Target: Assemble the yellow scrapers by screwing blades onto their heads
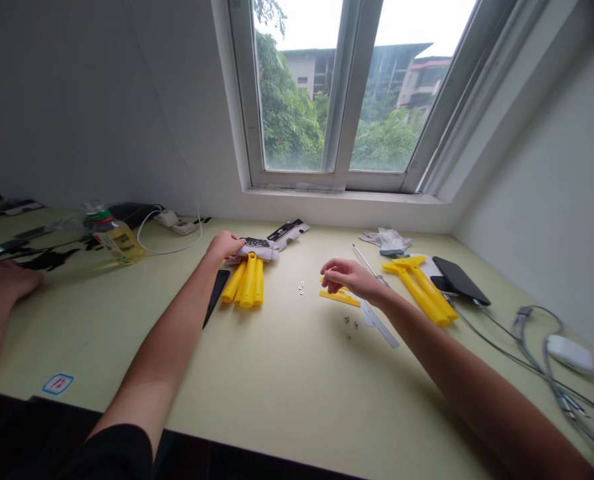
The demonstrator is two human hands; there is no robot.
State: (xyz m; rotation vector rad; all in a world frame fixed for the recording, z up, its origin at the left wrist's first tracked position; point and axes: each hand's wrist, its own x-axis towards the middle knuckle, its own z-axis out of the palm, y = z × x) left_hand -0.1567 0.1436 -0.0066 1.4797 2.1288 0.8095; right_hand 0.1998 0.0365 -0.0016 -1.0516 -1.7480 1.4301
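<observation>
Yellow plastic, head view: see handles point(249, 287) bunched left of nuts point(300, 287), probably parked for easy reach; left hand point(227, 245) on packets point(261, 252) behind-left of nuts, pinching or resting, cannot tell. Right hand point(347, 275) half-open, nothing visibly held, over strips point(339, 299) right of nuts. Desk edge point(247, 437) well nearer than nuts, likely leaving room.

A black sleeve point(121, 448) rings the left arm point(169, 347); left hand point(225, 246) and right hand point(350, 276) are both bare.
</observation>
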